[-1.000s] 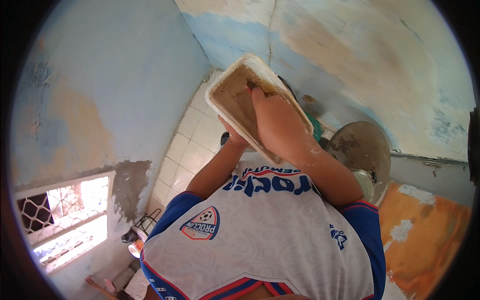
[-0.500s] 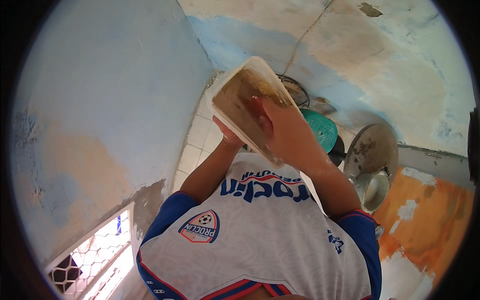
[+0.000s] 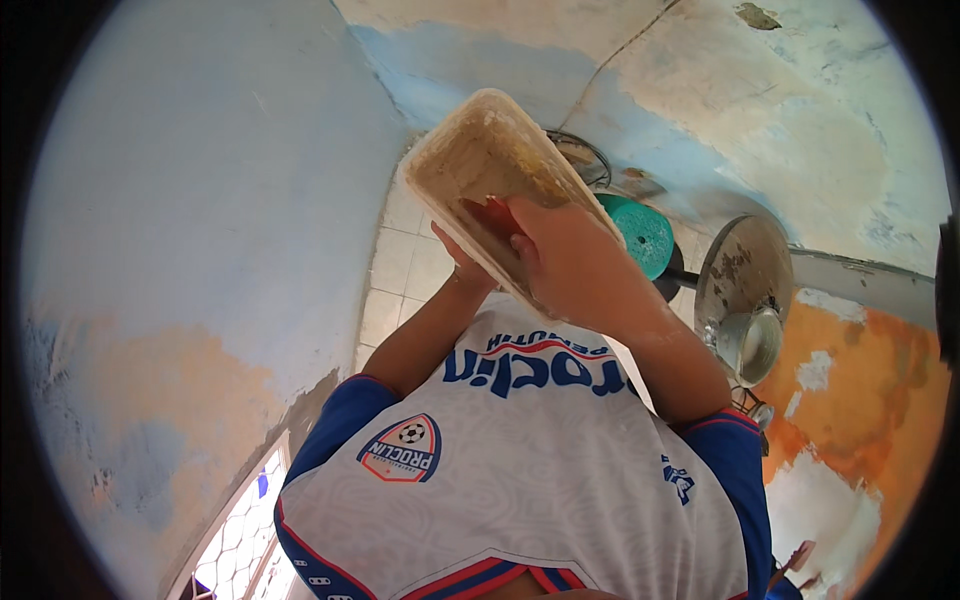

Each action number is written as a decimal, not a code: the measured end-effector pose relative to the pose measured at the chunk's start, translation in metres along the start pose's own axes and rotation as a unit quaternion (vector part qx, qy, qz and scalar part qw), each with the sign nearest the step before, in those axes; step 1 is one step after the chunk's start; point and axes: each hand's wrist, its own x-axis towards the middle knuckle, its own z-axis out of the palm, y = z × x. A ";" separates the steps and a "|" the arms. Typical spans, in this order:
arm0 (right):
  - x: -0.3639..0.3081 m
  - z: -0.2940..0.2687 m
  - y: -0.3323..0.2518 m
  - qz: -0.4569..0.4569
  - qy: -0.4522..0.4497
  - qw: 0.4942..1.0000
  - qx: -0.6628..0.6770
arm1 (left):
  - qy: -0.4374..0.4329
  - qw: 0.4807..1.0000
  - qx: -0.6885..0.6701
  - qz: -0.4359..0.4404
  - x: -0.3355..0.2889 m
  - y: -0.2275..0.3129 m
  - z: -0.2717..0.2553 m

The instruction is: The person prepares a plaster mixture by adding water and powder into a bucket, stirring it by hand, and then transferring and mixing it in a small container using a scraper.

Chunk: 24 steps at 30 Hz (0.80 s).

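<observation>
A pale, worn rectangular tub point(image 3: 455, 125) is held tilted in front of my chest. Brownish-grey residue coats its inside, with a yellowish streak along the right wall. My left hand point(image 3: 464, 260) supports it from beneath on the left side; most of those fingers are hidden behind the tub. Inside the tub, my right hand point(image 3: 572, 252) is closed around a red scraper point(image 3: 490, 213). Its far end lies against the tub's inner surface, and the rest of it is covered by my fingers.
A blue, patchy wall point(image 3: 190, 200) rises on the left, meeting another patched wall point(image 3: 780, 120) ahead. Right of the tub are a green round object point(image 3: 640, 238), a stained round board point(image 3: 738, 262) and a whitish bowl-like vessel point(image 3: 755, 345). A window grille point(image 3: 240, 545) is at lower left.
The tub and both hands have shifted slightly up and left in view. My right hand has moved the scraper within the tub, and more of its red surface shows.
</observation>
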 end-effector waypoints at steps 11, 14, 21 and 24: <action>0.031 0.024 0.007 0.088 0.050 0.990 -0.100 | 0.072 0.993 0.097 0.005 -0.015 0.020 0.072; 0.029 0.026 0.002 0.068 0.019 0.995 -0.076 | 0.048 0.994 0.093 0.017 -0.016 0.021 0.062; 0.025 0.025 -0.004 0.025 0.031 0.999 0.002 | -0.036 0.992 0.118 0.039 -0.010 0.031 0.037; 0.034 0.029 0.005 0.052 0.071 0.993 -0.073 | 0.021 0.992 0.115 0.038 -0.012 0.031 0.059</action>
